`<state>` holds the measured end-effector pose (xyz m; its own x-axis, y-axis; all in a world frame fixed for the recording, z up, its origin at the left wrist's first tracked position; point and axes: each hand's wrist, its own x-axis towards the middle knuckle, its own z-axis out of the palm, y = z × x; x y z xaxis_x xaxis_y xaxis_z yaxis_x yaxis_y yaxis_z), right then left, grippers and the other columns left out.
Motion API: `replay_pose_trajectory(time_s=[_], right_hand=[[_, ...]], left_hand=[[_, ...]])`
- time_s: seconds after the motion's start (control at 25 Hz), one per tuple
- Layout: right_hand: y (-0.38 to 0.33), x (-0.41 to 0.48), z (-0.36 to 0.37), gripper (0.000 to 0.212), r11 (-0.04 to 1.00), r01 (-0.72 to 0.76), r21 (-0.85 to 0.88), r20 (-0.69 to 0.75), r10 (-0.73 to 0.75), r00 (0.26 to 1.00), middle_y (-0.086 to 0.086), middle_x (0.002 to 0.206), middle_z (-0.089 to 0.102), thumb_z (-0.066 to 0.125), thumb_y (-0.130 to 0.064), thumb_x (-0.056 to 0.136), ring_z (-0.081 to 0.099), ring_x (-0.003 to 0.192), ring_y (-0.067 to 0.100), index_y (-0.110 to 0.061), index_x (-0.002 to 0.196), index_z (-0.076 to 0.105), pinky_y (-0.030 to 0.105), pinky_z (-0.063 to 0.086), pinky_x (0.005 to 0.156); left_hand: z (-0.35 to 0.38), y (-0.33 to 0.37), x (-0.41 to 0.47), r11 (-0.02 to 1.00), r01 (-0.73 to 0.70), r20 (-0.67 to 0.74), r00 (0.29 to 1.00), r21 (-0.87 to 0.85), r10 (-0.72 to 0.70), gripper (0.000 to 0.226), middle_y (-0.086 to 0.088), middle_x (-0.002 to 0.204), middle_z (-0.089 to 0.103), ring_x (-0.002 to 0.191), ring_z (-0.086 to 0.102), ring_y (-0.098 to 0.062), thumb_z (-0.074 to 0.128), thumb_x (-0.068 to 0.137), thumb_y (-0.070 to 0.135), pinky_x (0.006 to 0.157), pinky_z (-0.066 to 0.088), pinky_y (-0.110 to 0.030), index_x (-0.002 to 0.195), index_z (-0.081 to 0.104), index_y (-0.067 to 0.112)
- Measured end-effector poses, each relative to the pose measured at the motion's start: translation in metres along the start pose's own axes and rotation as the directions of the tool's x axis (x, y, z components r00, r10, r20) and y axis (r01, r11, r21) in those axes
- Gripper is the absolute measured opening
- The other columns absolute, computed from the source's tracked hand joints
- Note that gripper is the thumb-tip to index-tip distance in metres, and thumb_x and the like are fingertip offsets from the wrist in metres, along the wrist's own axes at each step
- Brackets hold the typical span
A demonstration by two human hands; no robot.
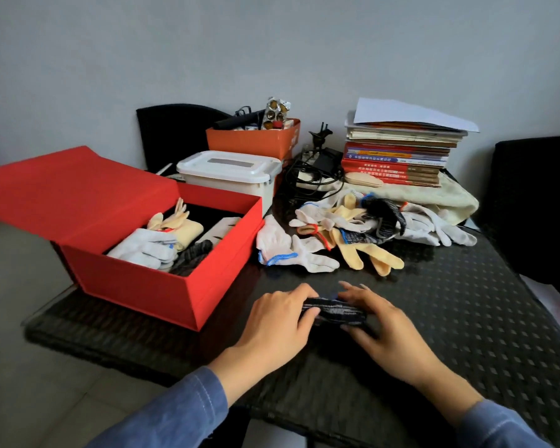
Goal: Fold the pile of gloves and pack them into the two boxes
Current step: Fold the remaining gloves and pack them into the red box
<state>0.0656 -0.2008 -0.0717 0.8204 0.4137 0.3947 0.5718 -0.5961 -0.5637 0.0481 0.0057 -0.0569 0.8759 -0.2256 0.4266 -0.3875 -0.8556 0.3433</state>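
Low in the middle of the frame, on the black woven table (466, 318): a dark knit glove (335, 311) with pale flecks, doubled into a short thick band. Gripped at its left end by the left hand (278, 318), fingers curled over the top edge. Pinched at its right end by the right hand (382, 324), thumb on the near side, fingers laid across the top, forefinger lifted a little.

Probably light, soft and springy, so apt to spring open once released. No stiffness to lean on and nothing fragile. Best taken across the fold, thumb under and fingers over, both layers squeezed together, then carried to the open red box (162, 286) at left of frame, already holding folded white gloves (146, 250) and a cream pair (181, 227).

Above the hands, right of the red box: the loose pile of gloves (353, 227), white, cream and dark, not yet folded.

No brand or label legible on glove or red box. Printing on the spines of the stacked books (398, 156) at upper right too small to read. Pale marks on the side of the orange box (256, 140) at upper centre likewise unreadable.
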Motion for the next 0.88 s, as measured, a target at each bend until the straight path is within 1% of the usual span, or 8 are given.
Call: replay_pose_trajectory(time_s=[0.12,0.2,0.28,0.4,0.52,0.6,0.76,0.88], right_hand=[[-0.021,0.02,0.008,0.022,0.862,-0.179,0.475,-0.019,0.213,0.977,-0.013,0.101,0.07,0.059,-0.014,0.09,0.065,0.099,0.006,-0.024,0.11,0.059,0.018,0.05,0.086],[-0.032,0.036,0.016,0.015,0.853,-0.183,0.49,-0.089,0.258,0.962,-0.008,0.094,0.07,0.055,-0.018,0.092,0.065,0.094,0.003,-0.02,0.106,0.06,0.024,0.051,0.087],[-0.047,0.059,0.021,0.019,0.905,-0.126,0.406,-0.137,0.197,0.971,-0.014,0.097,0.066,0.053,-0.019,0.094,0.06,0.096,-0.008,-0.016,0.111,0.059,0.021,0.048,0.092],[-0.076,0.106,0.014,0.022,0.926,0.007,0.378,-0.101,0.034,0.994,-0.014,0.103,0.064,0.053,-0.018,0.095,0.059,0.1,-0.007,-0.012,0.115,0.059,0.02,0.045,0.095],[-0.106,0.151,0.015,0.017,0.911,0.047,0.41,0.008,-0.055,0.998,-0.013,0.096,0.067,0.054,-0.02,0.094,0.063,0.09,-0.005,-0.021,0.109,0.061,0.014,0.049,0.082],[-0.121,0.18,0.026,0.017,0.897,0.016,0.441,0.017,-0.026,1.0,-0.009,0.09,0.067,0.057,-0.018,0.093,0.062,0.077,-0.009,-0.017,0.109,0.062,0.01,0.048,0.073],[-0.132,0.235,0.053,0.038,0.897,-0.105,0.429,0.027,0.103,0.994,0.004,0.097,0.063,0.064,-0.024,0.089,0.063,0.084,0.012,-0.015,0.124,0.053,0.029,0.055,0.081],[-0.129,0.269,0.068,0.046,0.9,-0.182,0.395,0.05,0.177,0.983,0.005,0.113,0.059,0.062,-0.018,0.09,0.064,0.091,0.02,-0.015,0.131,0.043,0.038,0.053,0.089]], left_hand=[[-0.013,-0.012,-0.002,0.999,-0.009,-0.075,0.997,-0.041,0.006,0.022,0.006,0.104,0.069,0.093,0.064,-0.024,0.048,0.095,0.037,0.073,0.048,-0.038,0.113,0.057,0.027],[-0.023,-0.019,0.001,1.0,-0.008,-0.125,0.992,-0.021,0.005,0.027,0.005,0.105,0.069,0.094,0.065,-0.024,0.047,0.095,0.038,0.076,0.05,-0.039,0.115,0.059,0.025],[-0.038,-0.026,0.004,0.998,0.02,-0.192,0.981,-0.051,-0.03,0.034,0.003,0.103,0.071,0.094,0.066,-0.023,0.044,0.092,0.043,0.077,0.052,-0.04,0.114,0.062,0.024],[-0.072,-0.043,0.018,0.952,0.13,-0.2,0.961,-0.278,-0.19,0.04,0.006,0.1,0.072,0.094,0.067,-0.012,0.049,0.087,0.052,0.082,0.053,-0.036,0.111,0.065,0.024],[-0.11,-0.071,0.036,0.743,0.304,0.028,0.933,-0.597,-0.359,0.028,0.004,0.106,0.071,0.097,0.066,-0.005,0.067,0.087,0.033,0.09,0.052,-0.027,0.112,0.067,0.02],[-0.133,-0.093,0.049,0.591,0.434,0.186,0.882,-0.68,-0.433,0.025,-0.001,0.103,0.073,0.091,0.068,-0.006,0.068,0.087,0.019,0.083,0.053,-0.02,0.111,0.066,0.014],[-0.156,-0.143,0.077,0.479,0.533,0.206,0.79,-0.698,-0.578,0.015,-0.006,0.098,0.072,0.091,0.067,-0.017,0.068,0.087,0.017,0.086,0.053,-0.035,0.101,0.067,0.013],[-0.149,-0.176,0.098,0.303,0.579,0.254,0.689,-0.757,-0.679,0.017,-0.009,0.098,0.07,0.081,0.065,-0.015,0.064,0.089,0.013,0.069,0.054,-0.027,0.105,0.065,0.008]])
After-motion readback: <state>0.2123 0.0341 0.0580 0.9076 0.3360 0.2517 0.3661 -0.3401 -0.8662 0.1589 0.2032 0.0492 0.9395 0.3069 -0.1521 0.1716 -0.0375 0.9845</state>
